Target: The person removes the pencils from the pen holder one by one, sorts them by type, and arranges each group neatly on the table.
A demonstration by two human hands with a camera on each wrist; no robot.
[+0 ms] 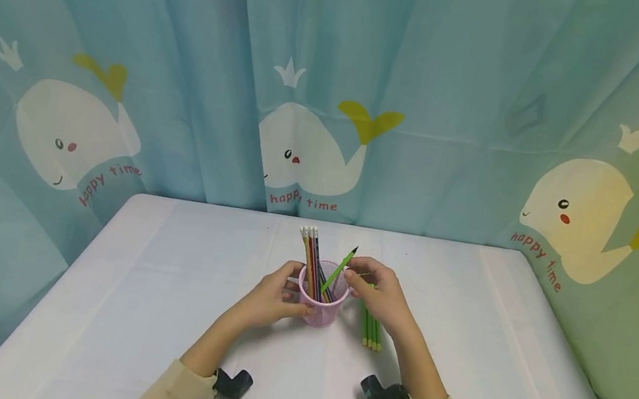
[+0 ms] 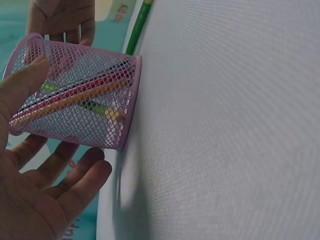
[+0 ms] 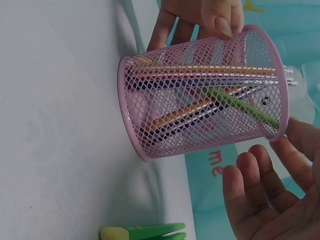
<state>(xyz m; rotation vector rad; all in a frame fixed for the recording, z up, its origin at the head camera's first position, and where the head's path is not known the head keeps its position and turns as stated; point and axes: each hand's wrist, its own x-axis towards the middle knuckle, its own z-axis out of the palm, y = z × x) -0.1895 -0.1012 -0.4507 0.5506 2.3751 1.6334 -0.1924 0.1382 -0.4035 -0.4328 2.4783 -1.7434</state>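
Note:
A pink mesh pencil cup (image 1: 320,314) stands upright near the middle of the table, several pencils leaning inside it. One bright green pencil (image 1: 340,269) slants to the right, its dark tip above the rim; others, striped and dark (image 1: 311,260), lean left. My left hand (image 1: 272,295) holds the cup from its left side, thumb across the near wall and fingers around the far side. On the opposite side, my right hand (image 1: 376,293) has thumb and forefinger at the cup's rim, its other fingers (image 3: 250,175) loosely bent below. Several green pencils (image 1: 371,333) lie under the right hand, partly hidden by it.
The white table (image 1: 197,243) reaches back to a blue curtain (image 1: 461,110) printed with whales. Dark wrist-mounted devices (image 1: 232,383) sit at both sleeve cuffs.

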